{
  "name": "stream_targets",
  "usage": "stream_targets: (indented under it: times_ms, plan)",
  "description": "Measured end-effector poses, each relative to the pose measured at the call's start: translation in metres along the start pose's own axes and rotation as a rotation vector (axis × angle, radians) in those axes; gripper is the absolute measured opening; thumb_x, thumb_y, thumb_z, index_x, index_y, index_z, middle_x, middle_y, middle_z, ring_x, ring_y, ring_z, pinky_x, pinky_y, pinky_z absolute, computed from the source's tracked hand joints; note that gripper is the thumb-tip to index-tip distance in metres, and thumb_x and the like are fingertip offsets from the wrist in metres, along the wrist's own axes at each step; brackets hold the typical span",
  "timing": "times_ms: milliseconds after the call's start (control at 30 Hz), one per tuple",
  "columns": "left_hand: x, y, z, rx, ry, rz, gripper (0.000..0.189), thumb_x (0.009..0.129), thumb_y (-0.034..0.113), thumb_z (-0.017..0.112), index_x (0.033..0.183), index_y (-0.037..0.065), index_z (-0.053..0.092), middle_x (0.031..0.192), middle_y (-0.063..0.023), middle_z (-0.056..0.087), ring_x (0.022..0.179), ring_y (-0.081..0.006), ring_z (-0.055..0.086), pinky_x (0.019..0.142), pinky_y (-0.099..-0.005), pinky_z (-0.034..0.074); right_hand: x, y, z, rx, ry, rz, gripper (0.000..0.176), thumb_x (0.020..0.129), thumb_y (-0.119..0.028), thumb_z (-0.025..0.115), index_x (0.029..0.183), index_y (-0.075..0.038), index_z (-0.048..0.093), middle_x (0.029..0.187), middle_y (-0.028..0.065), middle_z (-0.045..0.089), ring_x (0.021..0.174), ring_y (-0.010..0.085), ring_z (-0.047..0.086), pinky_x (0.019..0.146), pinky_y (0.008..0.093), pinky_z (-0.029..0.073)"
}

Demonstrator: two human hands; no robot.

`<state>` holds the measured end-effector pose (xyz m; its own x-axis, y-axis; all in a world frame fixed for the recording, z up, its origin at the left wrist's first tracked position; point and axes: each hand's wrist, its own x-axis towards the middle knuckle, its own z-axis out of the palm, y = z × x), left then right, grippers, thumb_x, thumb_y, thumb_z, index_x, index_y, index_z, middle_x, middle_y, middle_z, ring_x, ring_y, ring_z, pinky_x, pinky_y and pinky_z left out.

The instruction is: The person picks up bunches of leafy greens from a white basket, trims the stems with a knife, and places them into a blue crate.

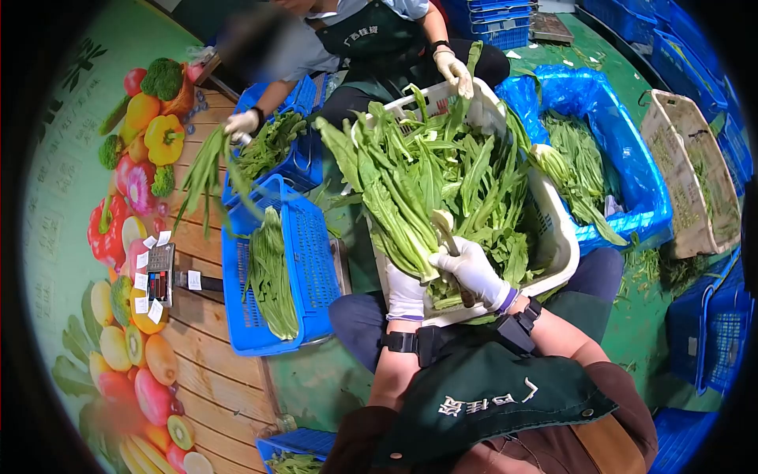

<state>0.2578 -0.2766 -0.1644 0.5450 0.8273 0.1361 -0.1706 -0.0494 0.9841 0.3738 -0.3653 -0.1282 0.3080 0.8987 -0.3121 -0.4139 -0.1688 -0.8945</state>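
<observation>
— Where do the long green leafy stalks [442, 174] lie?
— Heaped in the white slotted plastic basket [557, 237], which is tilted on the person's lap with the cut ends near, seemingly for easy picking. The white-gloved right hand [474, 272] is closed round one pale stem. The left hand [405, 294] (half under leaves) can't be read.
— Any room?
— Little. A blue plastic crate [312, 261] sits just left, a co-worker's gloved hand [454, 69] is at the far rim, and a blue-lined bin [632, 166] stands right.

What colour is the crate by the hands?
White. The crate, holding greens, shows best in the head view.
</observation>
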Motion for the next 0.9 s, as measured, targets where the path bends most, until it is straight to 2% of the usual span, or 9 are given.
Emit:
stream_targets:
  times_ms: [167,333,500,600,700,733,833,867,900]
  plan:
    - [0.007,0.004,0.010,0.119,0.091,-0.018,0.056,0.073,0.003,0.072,0.124,0.001,0.048,0.118,-0.0096,0.060,0.103,-0.0183,0.060,0.087,-0.0312,0.050,0.005,0.017,0.004,-0.356,0.276,-0.320,0.024,0.082,-0.022,0.069,0.083,0.000,0.058,0.066,0.0108,0.061,0.055,0.0154,0.056,0.055,0.0314,0.046]
    - [0.005,-0.010,0.006,-0.726,0.118,-0.190,0.049,0.080,0.002,0.063,0.127,0.003,0.045,0.119,-0.0099,0.058,0.101,-0.0223,0.059,0.089,-0.0353,0.050,0.005,0.016,0.002,-0.357,0.294,-0.288,0.029,0.080,-0.024,0.070,0.082,0.002,0.058,0.065,0.0146,0.060,0.056,0.0189,0.056,0.057,0.0325,0.046]
    - [0.006,-0.014,0.000,-0.371,0.067,-0.102,0.048,0.095,0.032,0.046,0.133,0.004,0.040,0.130,-0.0130,0.050,0.117,-0.0286,0.049,0.101,-0.0444,0.040,0.007,0.018,-0.001,-0.353,0.310,-0.322,0.024,0.080,-0.020,0.070,0.081,0.001,0.059,0.063,0.0158,0.058,0.052,0.0213,0.052,0.054,0.0322,0.045]
    - [0.019,-0.005,-0.005,-1.218,-0.189,-0.322,0.052,0.096,0.039,0.041,0.135,0.003,0.040,0.133,-0.0136,0.048,0.123,-0.0300,0.043,0.107,-0.0455,0.031,0.000,0.007,0.001,-0.502,0.331,-0.534,0.020,0.077,-0.016,0.071,0.079,0.000,0.059,0.069,0.0153,0.058,0.060,0.0265,0.056,0.057,0.0331,0.046]
    - [0.017,0.000,-0.001,-1.242,-0.300,-0.271,0.050,0.096,0.037,0.042,0.133,0.003,0.042,0.131,-0.0142,0.049,0.121,-0.0295,0.045,0.106,-0.0444,0.033,-0.003,0.003,0.002,-0.541,0.325,-0.694,0.018,0.074,-0.014,0.072,0.080,-0.002,0.059,0.076,0.0133,0.057,0.070,0.0295,0.060,0.059,0.0349,0.048]
    - [0.013,-0.005,-0.003,-0.991,0.125,-0.354,0.046,0.096,0.033,0.044,0.130,0.002,0.045,0.128,-0.0147,0.052,0.118,-0.0279,0.049,0.104,-0.0422,0.037,-0.003,0.002,0.002,-0.647,0.307,-0.719,0.022,0.073,-0.016,0.074,0.082,-0.004,0.059,0.076,0.0125,0.057,0.070,0.0292,0.060,0.059,0.0350,0.048]
    - [0.003,-0.042,-0.028,-1.095,-0.121,-0.274,0.039,0.096,0.028,0.045,0.124,0.002,0.049,0.118,-0.0142,0.058,0.106,-0.0268,0.057,0.095,-0.0401,0.045,-0.009,-0.005,0.010,-0.892,0.279,-0.841,0.039,0.064,-0.034,0.081,0.083,-0.008,0.059,0.075,0.0104,0.057,0.068,0.0286,0.060,0.059,0.0360,0.049]
    - [0.004,-0.051,-0.030,-0.454,0.052,-0.212,0.030,0.087,0.024,0.062,0.108,0.003,0.058,0.103,-0.0080,0.065,0.088,-0.0211,0.063,0.076,-0.0305,0.050,-0.007,-0.001,0.012,-0.988,0.266,-0.802,0.037,0.065,-0.031,0.080,0.082,-0.008,0.057,0.075,0.0108,0.057,0.068,0.0288,0.060,0.058,0.0368,0.049]
    - [0.004,-0.047,-0.028,-0.454,0.051,-0.211,0.030,0.087,0.024,0.062,0.108,0.003,0.058,0.103,-0.0080,0.065,0.088,-0.0211,0.063,0.076,-0.0305,0.050,-0.005,0.003,0.013,-1.084,0.252,-0.761,0.035,0.065,-0.029,0.079,0.081,-0.008,0.056,0.075,0.0112,0.056,0.068,0.0290,0.060,0.058,0.0376,0.048]
